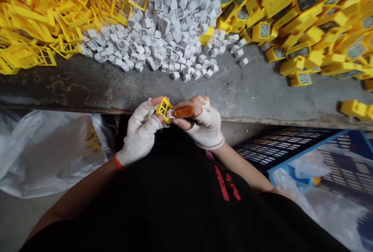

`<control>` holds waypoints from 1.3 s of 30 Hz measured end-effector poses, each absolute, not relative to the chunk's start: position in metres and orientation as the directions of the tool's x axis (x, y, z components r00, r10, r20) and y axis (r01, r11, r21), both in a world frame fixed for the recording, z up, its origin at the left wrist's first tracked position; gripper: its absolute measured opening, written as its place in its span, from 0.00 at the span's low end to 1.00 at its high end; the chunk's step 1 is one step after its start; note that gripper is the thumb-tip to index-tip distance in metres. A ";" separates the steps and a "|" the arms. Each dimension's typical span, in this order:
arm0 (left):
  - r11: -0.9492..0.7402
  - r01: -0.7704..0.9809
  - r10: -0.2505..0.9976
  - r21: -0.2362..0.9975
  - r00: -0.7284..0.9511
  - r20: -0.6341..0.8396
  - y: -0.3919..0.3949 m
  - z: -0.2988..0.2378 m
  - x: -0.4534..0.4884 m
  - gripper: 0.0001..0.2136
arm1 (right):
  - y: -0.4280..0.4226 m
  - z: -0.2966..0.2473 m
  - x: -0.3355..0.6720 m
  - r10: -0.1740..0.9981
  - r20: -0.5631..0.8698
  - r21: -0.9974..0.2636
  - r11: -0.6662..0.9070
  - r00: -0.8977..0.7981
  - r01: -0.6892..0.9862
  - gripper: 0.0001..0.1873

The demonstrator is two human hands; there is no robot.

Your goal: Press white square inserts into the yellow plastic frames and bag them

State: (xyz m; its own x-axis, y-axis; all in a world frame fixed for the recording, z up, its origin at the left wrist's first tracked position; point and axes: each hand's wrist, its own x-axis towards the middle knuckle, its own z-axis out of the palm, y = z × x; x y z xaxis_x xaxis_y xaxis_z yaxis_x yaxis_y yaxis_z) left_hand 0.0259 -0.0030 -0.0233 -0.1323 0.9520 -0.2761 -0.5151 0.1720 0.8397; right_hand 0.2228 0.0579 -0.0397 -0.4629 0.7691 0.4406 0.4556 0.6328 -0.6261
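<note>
Item one: a left hand [140, 133] in a white knit glove with bare fingertips and an orange cuff band. Its fingers [154, 102] are clenched around a small yellow plastic lattice frame [164, 109], which is held at mid-chest height, just above the near edge of the ledge.

Item two: a right hand [204, 125] in a matching white glove. Its fingers are closed around an orange-handled tool [183, 112], whose pale tip is pressed against the frame; the tip's exact form cannot be told.

Between the hands and the far piles lies a long grey concrete ledge [145, 84], stained and worn. On it, to the far centre, is heaped a mass of small white plastic cubes [163, 38]. To the far left are piled yellow lattice frames [26, 38] of like form. To the far right are stacked yellow plastic blocks with grey-faced panels [314, 30].

Near left, a white plastic bag [43, 151] is placed. Near right, a blue plastic crate [303, 150] is lined with clear plastic. A black shirt with red print [224, 182] is worn.
</note>
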 end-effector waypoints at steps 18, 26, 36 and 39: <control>0.305 -0.680 0.885 0.667 -0.055 -0.461 0.007 -0.023 0.018 0.19 | 0.179 -0.031 0.218 0.734 0.152 -0.231 0.678 -0.662 0.698 0.18; 0.429 -0.687 0.879 0.586 0.169 -0.445 0.005 -0.023 0.015 0.17 | 0.080 -0.032 0.231 0.704 0.324 -0.486 0.697 -0.632 0.527 0.16; 0.438 -0.692 0.869 0.574 0.165 -0.466 0.011 -0.026 0.022 0.17 | 0.141 -0.023 0.263 0.817 0.254 -0.364 0.577 -0.518 0.731 0.16; 0.433 -0.687 0.871 0.583 0.152 -0.467 0.010 -0.026 0.021 0.15 | 0.190 -0.025 0.254 0.826 0.187 -0.275 0.564 -0.533 0.779 0.14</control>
